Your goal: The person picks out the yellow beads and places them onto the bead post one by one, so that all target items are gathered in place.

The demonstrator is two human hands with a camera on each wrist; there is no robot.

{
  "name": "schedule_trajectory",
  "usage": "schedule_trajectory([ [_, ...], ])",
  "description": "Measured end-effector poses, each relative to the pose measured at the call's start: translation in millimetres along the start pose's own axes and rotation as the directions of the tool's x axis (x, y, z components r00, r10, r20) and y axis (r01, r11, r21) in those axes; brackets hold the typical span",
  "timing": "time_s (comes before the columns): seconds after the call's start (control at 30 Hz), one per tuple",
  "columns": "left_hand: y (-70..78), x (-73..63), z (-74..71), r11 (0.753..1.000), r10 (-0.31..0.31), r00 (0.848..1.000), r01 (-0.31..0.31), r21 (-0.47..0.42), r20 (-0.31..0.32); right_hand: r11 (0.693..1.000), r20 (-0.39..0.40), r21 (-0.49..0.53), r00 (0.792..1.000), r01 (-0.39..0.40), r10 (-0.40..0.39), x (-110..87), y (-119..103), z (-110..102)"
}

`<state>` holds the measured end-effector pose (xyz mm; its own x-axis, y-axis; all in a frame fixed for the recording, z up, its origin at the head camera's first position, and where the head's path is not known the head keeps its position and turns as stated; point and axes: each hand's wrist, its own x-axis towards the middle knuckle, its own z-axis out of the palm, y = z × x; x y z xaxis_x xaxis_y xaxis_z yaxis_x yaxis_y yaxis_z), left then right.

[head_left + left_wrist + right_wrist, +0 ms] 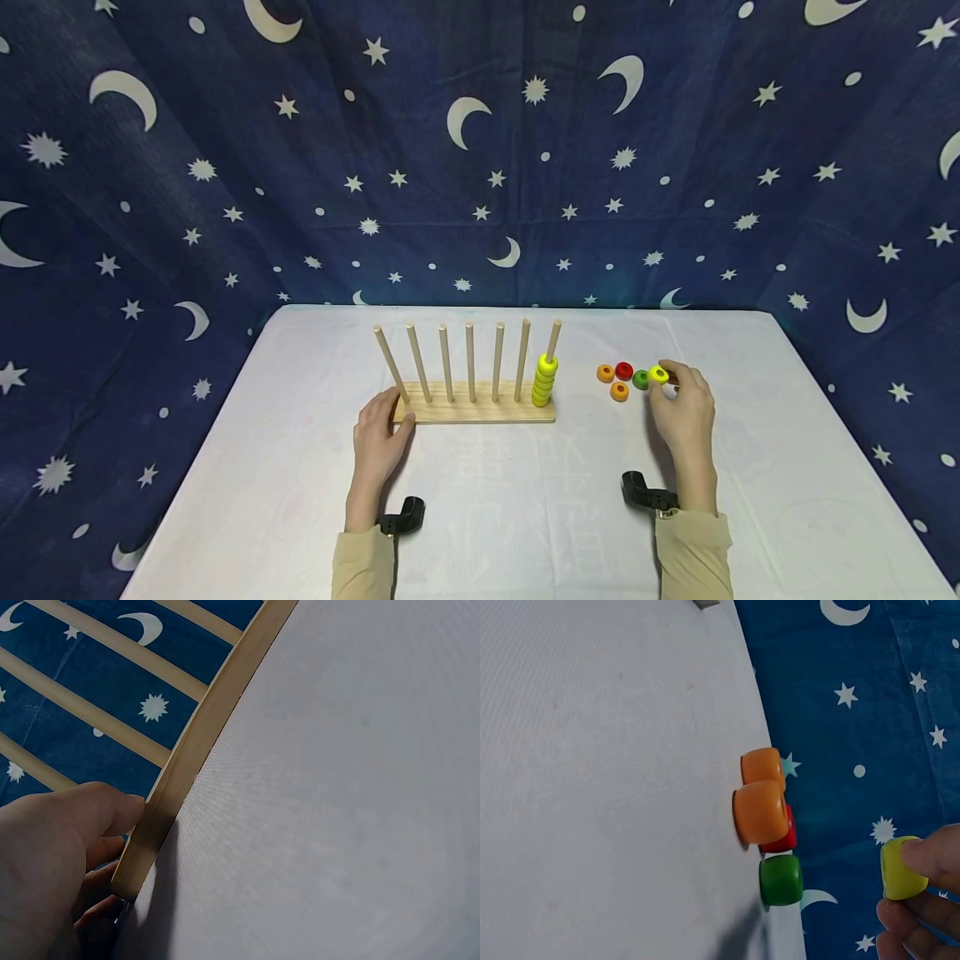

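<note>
My left hand [380, 435] grips the left end of a wooden peg rack [480, 412], its thumb on the front edge of the base, as the left wrist view also shows. Several upright pegs stand in a row on the base. Yellow beads [543, 383] are stacked on the rightmost peg. Over on the right, my right hand [684, 412] pinches one yellow bead [901, 870] between thumb and fingers, held above the tabletop. Just left of that hand lie a green bead [781, 880], a red bead [624, 371] and two orange beads [760, 813].
A white cloth covers the table [480, 517]. Behind it and at both sides hangs a dark blue curtain [420, 250] with moons and stars. Each wrist wears a black camera mount [405, 515].
</note>
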<state>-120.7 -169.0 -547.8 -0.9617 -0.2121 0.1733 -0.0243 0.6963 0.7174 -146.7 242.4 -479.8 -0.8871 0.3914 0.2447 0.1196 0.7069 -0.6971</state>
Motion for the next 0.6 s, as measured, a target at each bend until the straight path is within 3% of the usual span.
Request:
schedule_trajectory([
  [0.2,0.3,-0.9,0.2,1.0,0.007,1.0,-0.007,-0.005,-0.011,1.0,0.004,0.003,1.0,0.004,-0.004,-2.0,-8.5,-3.0],
  [0.6,1.8,-0.5,-0.9,1.0,-0.006,1.0,0.006,-0.008,-0.002,0.992,-0.073,0.047,0.991,0.114,-0.111,-8.5,-25.5,-6.1],
])
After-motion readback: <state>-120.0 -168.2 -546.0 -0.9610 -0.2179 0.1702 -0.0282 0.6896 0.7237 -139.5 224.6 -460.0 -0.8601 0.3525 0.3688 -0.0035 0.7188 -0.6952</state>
